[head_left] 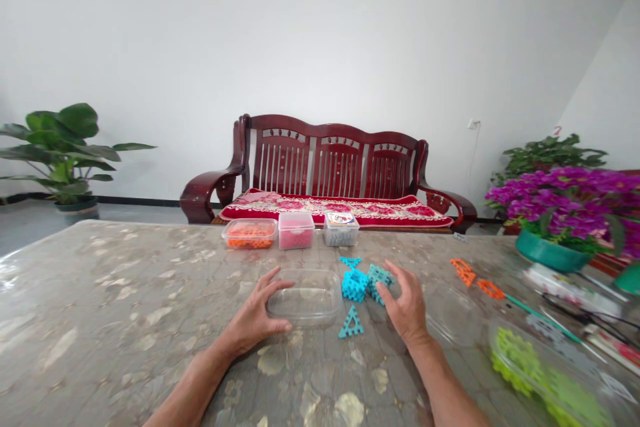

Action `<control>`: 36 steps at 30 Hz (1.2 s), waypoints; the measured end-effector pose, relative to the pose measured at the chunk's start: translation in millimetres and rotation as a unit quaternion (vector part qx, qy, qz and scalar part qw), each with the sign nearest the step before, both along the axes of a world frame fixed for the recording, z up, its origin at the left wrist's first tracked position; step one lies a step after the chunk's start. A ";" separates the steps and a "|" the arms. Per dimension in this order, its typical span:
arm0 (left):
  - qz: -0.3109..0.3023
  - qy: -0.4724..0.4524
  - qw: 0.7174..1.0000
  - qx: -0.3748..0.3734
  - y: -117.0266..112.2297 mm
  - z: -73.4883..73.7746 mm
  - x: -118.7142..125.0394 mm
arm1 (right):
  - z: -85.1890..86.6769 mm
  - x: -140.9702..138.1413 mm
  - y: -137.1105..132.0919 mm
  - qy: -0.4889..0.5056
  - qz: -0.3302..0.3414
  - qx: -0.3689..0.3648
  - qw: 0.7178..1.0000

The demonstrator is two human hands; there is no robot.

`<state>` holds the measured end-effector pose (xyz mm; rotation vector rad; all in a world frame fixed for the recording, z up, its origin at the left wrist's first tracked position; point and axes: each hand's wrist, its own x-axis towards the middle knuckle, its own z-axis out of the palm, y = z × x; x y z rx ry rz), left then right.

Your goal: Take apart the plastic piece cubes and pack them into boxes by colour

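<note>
A clear plastic container rests on the table in front of me. My left hand is at its left end, fingers and thumb spread, the fingertips overlapping the rim. To the right of the container sits a bright blue toothed cube, with a darker teal toothed block beside it. My right hand has its thumb and fingers around the right side of the teal block; part of the block is hidden. A flat blue triangle piece lies behind the cube, and a teal triangle piece lies nearer me.
Along the far edge stand boxes of orange, pink and grey pieces. At right are a clear lid, orange pieces, a tub of yellow-green pieces, cables and a flower pot.
</note>
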<state>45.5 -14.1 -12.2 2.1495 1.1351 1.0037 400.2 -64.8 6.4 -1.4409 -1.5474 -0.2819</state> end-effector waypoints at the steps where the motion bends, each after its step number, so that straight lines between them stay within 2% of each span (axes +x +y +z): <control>1: -0.001 -0.001 1.000 0.001 -0.6 0.8 0.1 | -2.1 2.8 2.4 -0.010 -0.025 -0.002 1.000; 5: -0.005 -0.018 1.000 -0.001 -1.9 3.8 0.8 | -7.5 10.0 8.5 -0.050 -0.073 -0.038 0.995; 10: -0.015 -0.032 0.999 -0.018 -1.4 4.3 2.3 | -8.9 9.4 10.0 -0.052 -0.078 -0.068 0.993; 17: -0.027 -0.021 0.999 -0.013 -4.9 5.6 8.4 | -2.9 5.2 9.0 -0.023 -0.060 -0.023 0.998; 19: -0.035 -0.023 0.999 -0.011 -6.5 6.7 10.3 | 3.3 -1.1 7.1 0.013 -0.037 -0.002 0.999; 21: -0.040 -0.031 0.999 -0.009 -7.2 7.1 12.0 | 12.7 -13.2 4.2 0.071 0.009 -0.013 0.997; 25: -0.053 -0.062 0.997 -0.005 -7.3 5.6 13.9 | 34.8 -52.9 -1.3 0.163 0.133 -0.124 0.970; 28: -0.059 -0.076 0.995 -0.013 -8.0 3.7 14.9 | 45.3 -87.5 -0.1 0.162 0.193 -0.194 0.948; 32: -0.061 -0.097 0.993 -0.026 -8.7 1.1 16.7 | 44.5 -125.3 7.0 0.132 0.233 -0.260 0.928; 34: -0.068 -0.110 0.991 -0.031 -8.7 0.1 17.5 | 40.1 -135.6 9.9 0.099 0.252 -0.266 0.925; 36: -0.074 -0.117 0.990 -0.036 -8.7 -0.1 17.9 | 35.9 -136.9 12.7 0.054 0.264 -0.241 0.932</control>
